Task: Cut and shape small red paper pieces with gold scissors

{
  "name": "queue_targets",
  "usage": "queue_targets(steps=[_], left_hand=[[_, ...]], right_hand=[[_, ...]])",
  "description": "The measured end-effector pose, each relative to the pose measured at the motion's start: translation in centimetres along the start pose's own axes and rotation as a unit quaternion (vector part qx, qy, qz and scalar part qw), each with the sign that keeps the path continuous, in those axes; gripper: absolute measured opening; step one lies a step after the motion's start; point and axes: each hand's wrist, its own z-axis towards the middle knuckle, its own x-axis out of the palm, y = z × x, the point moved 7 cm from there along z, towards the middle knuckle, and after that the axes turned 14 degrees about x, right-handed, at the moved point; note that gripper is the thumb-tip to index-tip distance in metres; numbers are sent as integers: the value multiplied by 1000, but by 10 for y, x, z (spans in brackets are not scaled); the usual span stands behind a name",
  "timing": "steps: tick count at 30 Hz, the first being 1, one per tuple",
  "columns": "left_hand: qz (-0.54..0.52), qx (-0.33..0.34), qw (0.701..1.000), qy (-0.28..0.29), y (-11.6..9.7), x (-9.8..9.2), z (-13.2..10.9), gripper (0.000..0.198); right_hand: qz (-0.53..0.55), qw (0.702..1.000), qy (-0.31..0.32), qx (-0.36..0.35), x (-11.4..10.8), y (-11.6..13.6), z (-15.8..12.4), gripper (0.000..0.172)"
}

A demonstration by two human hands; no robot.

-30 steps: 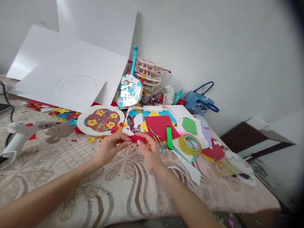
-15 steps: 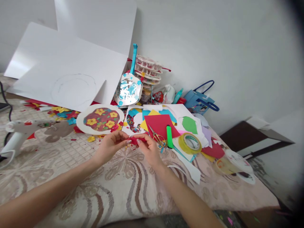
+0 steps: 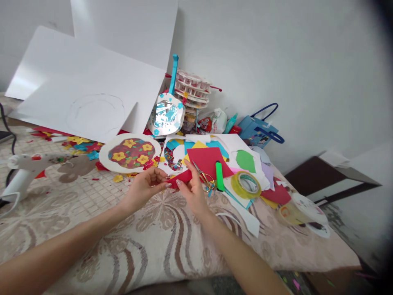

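Observation:
Both hands meet over the patterned cloth and pinch one small piece of red paper. My left hand grips its left end between thumb and fingertips. My right hand holds the right end, forefinger raised along the paper's upper edge. Just behind lie gold-handled scissors, a green marker and a larger red sheet. A round plate with yellow flowers lies to the left of them.
A roll of clear tape sits right of the marker among coloured scraps. White boards lean on the wall behind. A white glue gun rests at far left. A blue gift bag stands by the wall; a dark side table is beyond the edge.
The red paper has opened out from a narrow folded strip into a wider piece tilted up to the right. My right forefinger has lifted along it; both hands stay in place.

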Motion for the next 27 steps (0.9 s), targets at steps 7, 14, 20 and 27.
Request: queue_targets(steps=[7, 14, 20, 27], left_hand=[[-18, -12, 1000, -17, -1, -3, 1, 26], [-30, -30, 999, -3, 1, -1, -1, 29], [-28, -62, 998, -11, 3, 0, -2, 29], [-24, -53, 997, 55, 1, 9, -3, 20]], right_hand=[[175, 977, 22, 120, 7, -24, 4, 49], [160, 968, 78, 178, 20, -32, 1, 24], [210, 961, 47, 173, 15, -35, 4, 21], [243, 948, 43, 201, 15, -43, 5, 20]])
